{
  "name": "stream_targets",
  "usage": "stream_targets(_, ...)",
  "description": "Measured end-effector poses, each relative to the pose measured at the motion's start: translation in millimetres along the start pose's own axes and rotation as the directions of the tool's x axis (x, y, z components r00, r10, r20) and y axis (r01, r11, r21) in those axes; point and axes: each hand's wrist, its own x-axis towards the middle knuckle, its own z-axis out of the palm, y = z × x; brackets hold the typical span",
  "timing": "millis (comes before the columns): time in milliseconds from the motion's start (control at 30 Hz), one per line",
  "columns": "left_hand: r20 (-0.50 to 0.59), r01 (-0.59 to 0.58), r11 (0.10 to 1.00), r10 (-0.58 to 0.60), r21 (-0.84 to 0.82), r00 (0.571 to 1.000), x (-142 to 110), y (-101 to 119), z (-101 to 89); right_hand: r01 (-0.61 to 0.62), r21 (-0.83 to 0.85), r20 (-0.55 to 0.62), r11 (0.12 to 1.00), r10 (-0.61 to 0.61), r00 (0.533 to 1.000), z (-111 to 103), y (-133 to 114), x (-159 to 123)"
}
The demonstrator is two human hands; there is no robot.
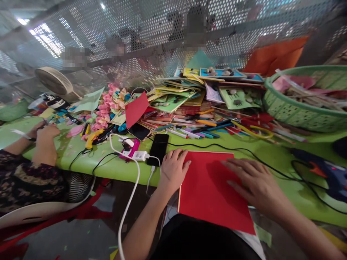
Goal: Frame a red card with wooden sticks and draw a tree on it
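Note:
A red sheet of card (208, 187) lies over the table's front edge and reaches down to my lap. Thin pale sticks run along its left and top edges. My left hand (173, 168) rests on the upper left corner, fingers stretched forward and thumb on the red surface. Over the right side of the card is my right hand (252, 182), palm down with its fingers spread and slightly blurred. Whether its fingertips press on the card I cannot tell. A black phone (159, 146) lies just beyond my left hand.
A blue glue gun (325, 171) with its cable lies at the right. Behind are piled decorated cards (173, 101), markers (192, 133) and a green basket (303, 108). A pink power strip (130, 148) trails white cables. A co-worker's hands (46, 133) are at the left.

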Motion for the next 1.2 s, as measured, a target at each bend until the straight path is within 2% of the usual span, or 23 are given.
stream_targets(167, -0.006, -0.018, 1.000, 0.018, 0.006, 1.000, 1.0, -1.5, 0.3, 0.093, 0.131, 0.238, 0.987, -0.122, 0.964, -5.9, -44.0, -27.9)
stream_targets(300, -0.012, -0.026, 1.000, 0.026, -0.005, 1.000, -1.4, -1.6, -4.8, 0.133, 0.095, 0.245, 0.987, -0.152, 0.958, -5.7, -55.1, -42.1)
stream_targets(467, -0.029, -0.005, 0.999, 0.004, -0.038, 1.000, -18.6, 1.2, -19.5, 0.149, -0.030, 0.135, 0.988, -0.144, 0.980, -10.0, -34.6, -53.7)
stream_targets(600, -0.028, 0.010, 0.999, -0.012, -0.052, 1.000, -40.5, 3.8, -30.6, 0.074, -0.142, 0.041, 0.987, -0.069, 0.997, -20.1, -9.5, -59.5)
stream_targets(667, -0.015, 0.004, 0.998, -0.005, -0.063, 1.000, -50.7, 4.9, -34.6, 0.012, -0.166, 0.042, 0.986, -0.005, 0.999, -26.3, 0.4, -56.6)
stream_targets(800, 0.002, -0.033, 0.992, 0.033, -0.122, 0.999, -65.1, 5.6, -41.7, -0.044, -0.208, 0.122, 0.977, 0.071, 0.990, -35.0, 12.6, -37.6)
stream_targets(1033, 0.091, -0.063, 0.970, 0.086, -0.233, 0.992, -73.1, 1.2, -51.6, -0.036, -0.353, 0.120, 0.935, 0.083, 0.989, -30.0, 29.3, 8.2)
stream_targets(1200, -0.002, -0.096, 0.966, 0.098, -0.241, 0.995, -56.5, -3.8, -39.2, 0.010, -0.396, 0.120, 0.918, 0.041, 0.992, -15.4, 37.8, 25.4)
